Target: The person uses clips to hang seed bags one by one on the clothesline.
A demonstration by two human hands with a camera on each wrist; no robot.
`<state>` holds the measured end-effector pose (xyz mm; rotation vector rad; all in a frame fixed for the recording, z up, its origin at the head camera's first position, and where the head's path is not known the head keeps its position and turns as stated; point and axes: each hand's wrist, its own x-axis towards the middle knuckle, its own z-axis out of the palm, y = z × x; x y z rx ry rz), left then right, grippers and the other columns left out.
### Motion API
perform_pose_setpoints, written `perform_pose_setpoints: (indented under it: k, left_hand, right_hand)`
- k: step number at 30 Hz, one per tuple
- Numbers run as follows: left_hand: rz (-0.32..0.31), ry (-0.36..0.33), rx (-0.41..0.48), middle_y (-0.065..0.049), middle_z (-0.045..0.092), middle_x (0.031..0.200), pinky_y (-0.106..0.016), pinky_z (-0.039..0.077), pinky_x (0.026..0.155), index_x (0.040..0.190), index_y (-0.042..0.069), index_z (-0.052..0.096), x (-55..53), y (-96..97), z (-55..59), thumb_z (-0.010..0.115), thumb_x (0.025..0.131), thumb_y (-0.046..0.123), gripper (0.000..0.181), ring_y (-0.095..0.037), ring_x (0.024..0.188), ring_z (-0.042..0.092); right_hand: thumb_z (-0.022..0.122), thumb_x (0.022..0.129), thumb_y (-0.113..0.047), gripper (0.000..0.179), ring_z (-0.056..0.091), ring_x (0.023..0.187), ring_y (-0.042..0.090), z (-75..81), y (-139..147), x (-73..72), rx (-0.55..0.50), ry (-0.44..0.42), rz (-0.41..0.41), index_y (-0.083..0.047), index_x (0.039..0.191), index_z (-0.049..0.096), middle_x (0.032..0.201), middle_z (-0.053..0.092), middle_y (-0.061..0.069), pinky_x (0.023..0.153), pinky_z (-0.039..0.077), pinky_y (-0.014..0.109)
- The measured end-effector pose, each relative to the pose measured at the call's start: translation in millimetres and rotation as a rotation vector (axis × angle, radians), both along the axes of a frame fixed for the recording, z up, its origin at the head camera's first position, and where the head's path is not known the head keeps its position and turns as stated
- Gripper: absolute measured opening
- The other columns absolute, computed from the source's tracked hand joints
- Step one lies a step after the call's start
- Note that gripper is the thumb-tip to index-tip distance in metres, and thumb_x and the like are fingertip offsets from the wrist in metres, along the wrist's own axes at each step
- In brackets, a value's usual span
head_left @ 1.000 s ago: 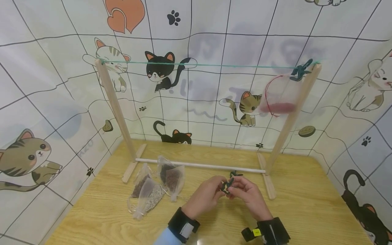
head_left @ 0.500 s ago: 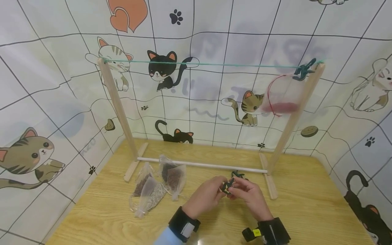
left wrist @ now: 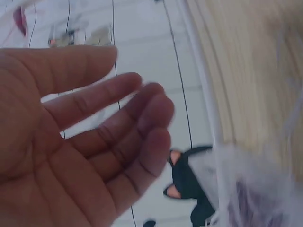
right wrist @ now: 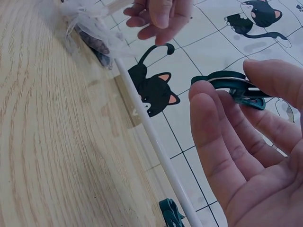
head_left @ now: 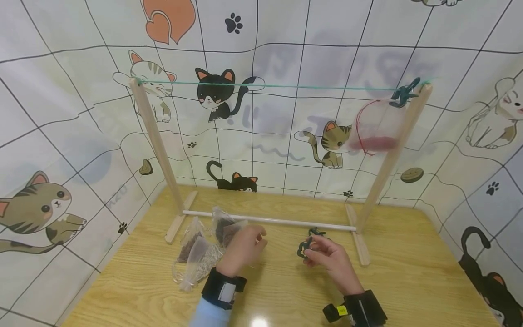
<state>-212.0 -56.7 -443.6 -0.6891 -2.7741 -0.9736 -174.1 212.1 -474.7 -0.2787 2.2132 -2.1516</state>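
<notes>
My right hand (head_left: 333, 261) pinches a dark green clothespin (head_left: 304, 248) between thumb and fingertips above the table. In the right wrist view this clothespin (right wrist: 232, 85) lies sideways across the fingertips. My left hand (head_left: 242, 250) is over the right side of several sheer drawstring bags (head_left: 200, 263), partly hiding a reddish-brown one (head_left: 230, 230). In the left wrist view the left hand (left wrist: 90, 127) holds nothing, its fingers loosely bent, with a sheer bag (left wrist: 258, 203) beyond them. Another green clothespin (head_left: 316, 232) rests on the table by the white rod.
A wooden frame with two posts (head_left: 157, 141) stands at the back, joined by a white rod (head_left: 269, 220) below and a green string (head_left: 286, 86) above. At the string's right end a green clothespin (head_left: 404, 93) holds a sheer bag (head_left: 377, 129) with pink contents. Cat-patterned cloth surrounds the table.
My left hand has let go of the clothespin and moved left to the bags. The right hand stays in place, now holding the clothespin alone.
</notes>
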Motion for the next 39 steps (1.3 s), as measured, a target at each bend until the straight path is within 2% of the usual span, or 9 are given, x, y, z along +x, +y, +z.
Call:
perform_pose_setpoints:
  k: [3, 6, 13, 19, 23, 26, 30, 34, 39]
  left_hand:
    - [0.065, 0.016, 0.001, -0.013, 0.070, 0.094, -0.039, 0.055, 0.072, 0.104, -0.003, 0.071, -2.3, -14.4, 0.6, 0.069, 0.094, 0.005, 0.013, -0.025, 0.083, 0.065]
    - [0.128, -0.005, -0.005, -0.013, 0.070, 0.092, -0.041, 0.054, 0.072, 0.100, -0.002, 0.069, -3.4, -25.3, 0.8, 0.069, 0.093, 0.005, 0.010, -0.025, 0.081, 0.064]
    - [0.178, -0.042, -0.062, -0.010, 0.072, 0.092, -0.044, 0.057, 0.076, 0.103, 0.000, 0.072, -7.1, -42.6, 1.0, 0.073, 0.091, 0.004, 0.013, -0.025, 0.082, 0.067]
    - [0.223, -0.140, -0.093, -0.006, 0.070, 0.093, -0.042, 0.055, 0.075, 0.111, 0.004, 0.073, -8.8, -48.9, -1.8, 0.075, 0.091, 0.008, 0.021, -0.021, 0.082, 0.064]
    - [0.242, -0.199, -0.109, -0.002, 0.063, 0.082, -0.035, 0.047, 0.062, 0.093, 0.008, 0.070, -8.2, -49.4, -4.1, 0.075, 0.089, 0.009, 0.007, -0.018, 0.070, 0.056]
    - [0.255, -0.208, -0.130, -0.001, 0.055, 0.073, -0.032, 0.040, 0.057, 0.076, 0.011, 0.060, -8.1, -49.1, -6.5, 0.075, 0.085, 0.006, 0.018, -0.018, 0.063, 0.049]
    - [0.274, -0.209, -0.155, -0.002, 0.054, 0.069, -0.033, 0.040, 0.055, 0.071, 0.011, 0.057, -8.5, -47.5, -9.9, 0.079, 0.076, 0.005, 0.023, -0.019, 0.061, 0.048]
    - [0.302, -0.191, -0.206, -0.005, 0.065, 0.078, -0.041, 0.051, 0.061, 0.083, 0.008, 0.066, -8.7, -42.8, -13.8, 0.087, 0.066, 0.011, 0.027, -0.024, 0.068, 0.059]
    - [0.327, -0.124, -0.280, -0.017, 0.069, 0.097, -0.051, 0.058, 0.070, 0.105, 0.001, 0.070, -9.4, -35.5, -20.9, 0.090, 0.060, 0.011, 0.050, -0.036, 0.082, 0.068]
  right_hand:
    - [0.071, 0.097, -0.008, 0.043, 0.075, 0.082, 0.019, -0.6, 0, -0.1, 0.001, -0.007, -0.012, 0.013, 0.130, 0.055, 0.099, 0.069, 0.007, 0.075, 0.063, 0.039]
    - [0.071, 0.097, -0.007, 0.040, 0.075, 0.082, 0.018, -0.7, 0, 0.2, -0.005, -0.009, -0.017, 0.012, 0.128, 0.055, 0.101, 0.069, 0.007, 0.076, 0.063, 0.040]
    - [0.072, 0.096, -0.007, 0.040, 0.075, 0.084, 0.019, -1.0, 0, 0.7, -0.026, -0.016, -0.016, 0.012, 0.126, 0.053, 0.109, 0.065, 0.017, 0.077, 0.063, 0.037]
    - [0.072, 0.096, -0.005, 0.038, 0.075, 0.086, 0.022, -0.8, -2, 0.4, -0.032, -0.053, -0.050, 0.011, 0.124, 0.052, 0.116, 0.061, 0.026, 0.078, 0.063, 0.039]
    - [0.070, 0.095, -0.001, 0.034, 0.075, 0.086, 0.023, -1.6, -3, -0.3, -0.031, -0.082, -0.089, 0.011, 0.121, 0.052, 0.115, 0.062, 0.026, 0.077, 0.063, 0.038]
    - [0.069, 0.095, 0.002, 0.032, 0.075, 0.086, 0.023, -2.7, -3, -1.3, -0.021, -0.094, -0.113, 0.011, 0.120, 0.052, 0.114, 0.063, 0.025, 0.076, 0.063, 0.036]
    - [0.069, 0.096, 0.002, 0.032, 0.075, 0.086, 0.023, -3.8, -3, -2.1, -0.012, -0.102, -0.126, 0.010, 0.121, 0.051, 0.114, 0.064, 0.026, 0.076, 0.063, 0.037]
    - [0.069, 0.096, 0.001, 0.034, 0.075, 0.086, 0.023, -3.8, -2, -2.1, -0.014, -0.109, -0.127, 0.009, 0.122, 0.051, 0.114, 0.064, 0.026, 0.077, 0.063, 0.038]
    - [0.069, 0.096, 0.001, 0.033, 0.075, 0.086, 0.023, -2.6, -2, -1.8, -0.009, -0.112, -0.131, 0.009, 0.122, 0.051, 0.113, 0.065, 0.024, 0.077, 0.063, 0.038]
